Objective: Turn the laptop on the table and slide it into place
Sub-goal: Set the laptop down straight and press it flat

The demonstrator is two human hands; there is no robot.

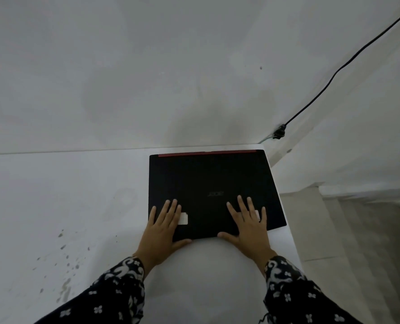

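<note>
Against the pale wall [147, 66], at its far right corner, our white bench [54, 195] carries the laptop [208, 181]. It lies shut and flat, black lid up, its red-trimmed back edge just beside the wall and its right side close to the bench's right edge. Its long axis runs left to right across us, roughly parallel to the wall, though the near right corner sits a little farther out than the left, so we judge it slightly skewed. It lies straight ahead of both hands, neither hand clearly nearer.

A black cable [334, 73] drops down the side wall to a plug near the corner, apart from the laptop.

Our left hand [163, 228] rests palm down on the near left part of the lid, fingers spread wide and flat, thumb along the front edge; it grips nothing. Our right hand [248, 228] mirrors it on the near right part, fingers splayed, thumb at the front edge, pressing rather than holding. Both wrists come in low, patterned sleeves behind them.

A small white sticker [184, 218] shows beside the left fingers. From here, we judge that only a small squaring push remains.
</note>
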